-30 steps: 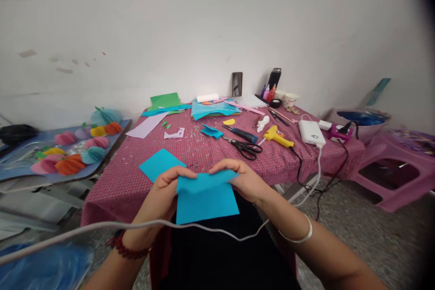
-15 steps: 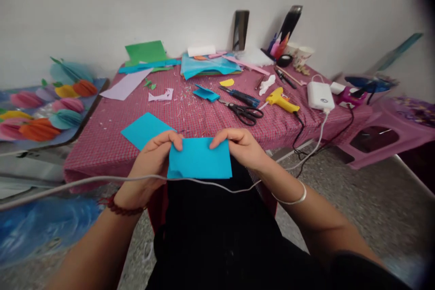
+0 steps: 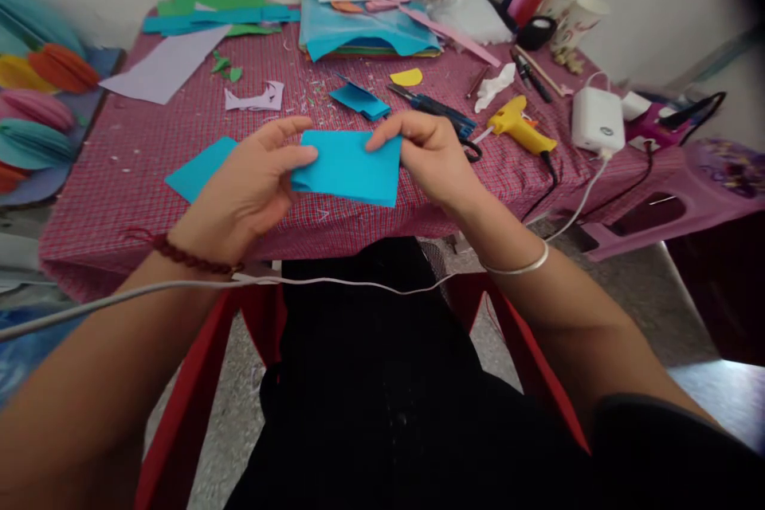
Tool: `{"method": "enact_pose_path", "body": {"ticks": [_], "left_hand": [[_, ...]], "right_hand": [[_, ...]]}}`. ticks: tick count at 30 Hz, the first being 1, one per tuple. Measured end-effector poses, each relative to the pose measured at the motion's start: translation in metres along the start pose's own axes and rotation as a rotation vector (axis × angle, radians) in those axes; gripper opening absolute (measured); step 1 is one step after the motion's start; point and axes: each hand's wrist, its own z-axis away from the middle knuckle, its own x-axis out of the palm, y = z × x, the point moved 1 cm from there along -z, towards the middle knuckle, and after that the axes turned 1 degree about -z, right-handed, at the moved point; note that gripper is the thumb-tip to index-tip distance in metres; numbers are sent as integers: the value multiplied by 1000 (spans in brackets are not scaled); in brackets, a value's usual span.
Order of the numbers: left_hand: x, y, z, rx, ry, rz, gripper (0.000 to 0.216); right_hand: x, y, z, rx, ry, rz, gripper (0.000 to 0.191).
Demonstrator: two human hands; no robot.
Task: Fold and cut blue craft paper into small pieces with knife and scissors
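Head cam: so my folded blue paper [image 3: 350, 163] is up in front of the table's near edge, where a second ago it was only partly bent over, with a big flap hanging down. My right hand [image 3: 436, 155] is pinching it near the upper right corner, thumb on the front. My left hand [image 3: 254, 167] has loosened since half a second ago: thumb on the front at the left end, index stretched out by the top corner. Can't tell if the fingers behind are gripping. My view's tipped further down, so the black scissors [image 3: 473, 150] are mostly behind my right hand, and my left covers more of the loose blue sheet [image 3: 203, 166].
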Motion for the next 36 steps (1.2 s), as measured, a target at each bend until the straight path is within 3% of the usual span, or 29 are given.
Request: {"method": "enact_pose_path", "body": {"ticks": [4, 7, 11, 19, 29, 36], "left_hand": [[-15, -4, -31, -175, -50, 18, 6], [-27, -7, -38, -250, -12, -96, 10], [-37, 1, -39, -204, 31, -193, 12], [-51, 24, -58, -73, 2, -296, 19], [-23, 26, -86, -31, 58, 195, 20], [-2, 15, -70, -167, -57, 186, 10]], "right_hand": [[-7, 17, -33, 5, 29, 62, 27], [-5, 25, -46, -19, -9, 70, 29], [0, 30, -59, -29, -51, 49, 31], [-1, 28, -79, -20, -35, 20, 34], [2, 34, -100, 22, 120, -61, 26], [10, 23, -99, -11, 127, -109, 24]]}}
